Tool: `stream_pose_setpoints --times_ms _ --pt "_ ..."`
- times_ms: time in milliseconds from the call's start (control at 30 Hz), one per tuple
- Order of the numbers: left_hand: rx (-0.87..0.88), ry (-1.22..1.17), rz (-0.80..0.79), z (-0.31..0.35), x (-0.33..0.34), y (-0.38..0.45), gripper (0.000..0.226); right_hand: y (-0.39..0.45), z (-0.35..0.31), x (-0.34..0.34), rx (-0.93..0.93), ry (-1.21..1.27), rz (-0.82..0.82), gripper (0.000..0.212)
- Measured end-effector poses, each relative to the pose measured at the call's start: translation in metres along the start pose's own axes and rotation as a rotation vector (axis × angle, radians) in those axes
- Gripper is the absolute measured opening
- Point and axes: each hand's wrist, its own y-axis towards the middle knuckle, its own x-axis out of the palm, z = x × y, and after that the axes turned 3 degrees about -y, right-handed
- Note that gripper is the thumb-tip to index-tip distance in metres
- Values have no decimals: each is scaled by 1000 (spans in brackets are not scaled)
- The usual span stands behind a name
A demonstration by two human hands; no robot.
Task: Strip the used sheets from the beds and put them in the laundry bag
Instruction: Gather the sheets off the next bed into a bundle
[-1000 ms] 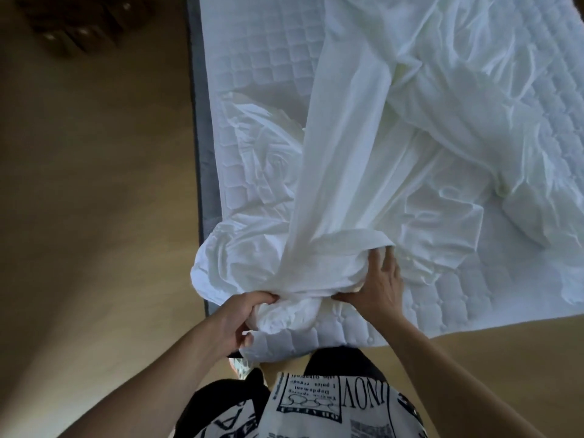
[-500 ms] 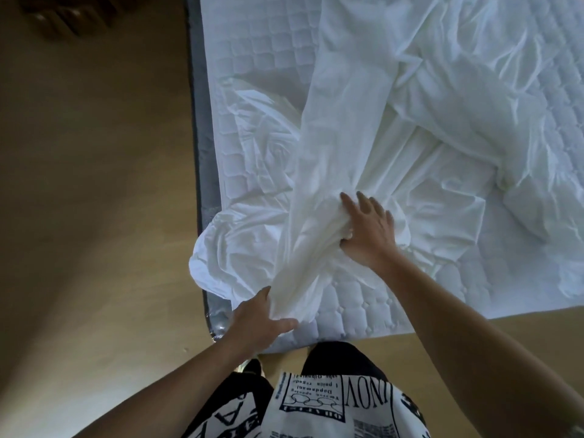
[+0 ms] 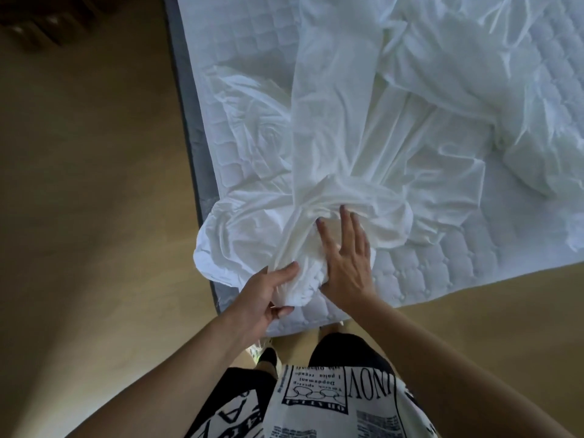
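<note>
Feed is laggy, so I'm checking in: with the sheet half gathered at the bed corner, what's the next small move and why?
Probably close the right hand on the bunch and draw it toward the left hand. Its fingers lie straight on the sheet, only the left grips, and much fabric is spread across the mattress.

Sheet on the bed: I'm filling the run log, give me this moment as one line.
step: gathering sheet | left hand: grips bunched end | right hand: fingers straight, pressing bunch | mattress: corner bared | laundry bag: not in view
</note>
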Motion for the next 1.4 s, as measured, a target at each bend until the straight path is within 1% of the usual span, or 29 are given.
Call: stream_pose_setpoints --times_ms 33,67,100,133,167,233,267,300,333,400,433,500,567,633,667,700,800,833,900,967,1033,1067,1100,1167,1200,1233,1300,1333,1400 --pt "5 6 -15 1 1 -3 31 5 1 -2 32 18 151 115" --pt "14 15 -22 2 1 -6 29 11 1 -7 60 19 231 112" --pt "25 32 -30 3 -1 -10 28 16 2 -15 78 -4 248 111" --pt "36 59 -38 3 -4 -12 29 21 3 -23 70 -44 212 111" --pt "40 87 -41 3 -7 -14 30 27 5 -31 32 -88 125 106" --pt "26 91 -40 3 -9 -19 31 41 10 -41 -43 -118 -126 99" --pt "23 74 -46 4 -9 -21 29 46 12 -42 -59 -90 -228 99" --pt "23 58 -52 5 -9 -23 27 50 12 -39 -53 -19 -280 95" --pt "32 50 -64 7 -9 -25 26 50 8 -36 -38 78 -269 84" --pt "85 90 -118 15 -11 -33 30 46 -1 -35 -17 207 -126 59" --pt "125 131 -145 21 -13 -38 35 41 -6 -36 -16 236 -64 52" --pt "224 215 -138 31 -17 -46 51 32 -16 -47 24 257 -7 46" --pt "381 308 -73 42 -22 -48 89 27 -22 -61 52 228 54 44" --pt "579 542 -44 51 -27 -47 130 21 -29 -75 80 185 26 42" --pt "658 679 -79 56 -28 -45 141 18 -33 -83 78 164 4 42" --pt "700 809 -147 60 -29 -45 144 13 -37 -89 61 143 -7 41" --pt "683 1076 -399 69 -23 -55 132 -5 -55 -108 42 74 -60 36" --pt "661 1085 -446 73 -21 -61 123 -12 -62 -111 69 58 -105 33" --pt "627 979 -448 79 -16 -64 87 -24 -79 -117 182 111 -202 31" --pt "552 915 -412 86 -13 -63 46 -33 -91 -115 324 295 -268 41" --pt "444 766 -432 88 -15 -51 23 -39 -100 -114 448 575 -322 62" --pt "416 686 -438 90 -15 -49 14 -41 -102 -114 533 748 -336 68" --pt "385 614 -449 92 -15 -52 14 -43 -100 -115 607 907 -375 63" --pt "400 584 -417 94 -13 -63 31 -45 -101 -126 709 1155 -508 28" --pt "388 609 -340 99 -2 -92 31 -43 -100 -132 730 1261 -571 21" --pt "387 619 -291 100 3 -92 27 -39 -95 -134 756 1331 -603 20" --pt "367 606 -234 100 -2 -47 21 -18 -77 -133 843 1324 -610 16" --pt "336 665 -190 100 -1 -35 23 -2 -67 -132 878 1280 -582 13" --pt "302 772 -116 96 -2 -10 39 31 -40 -121 980 1099 -413 9"
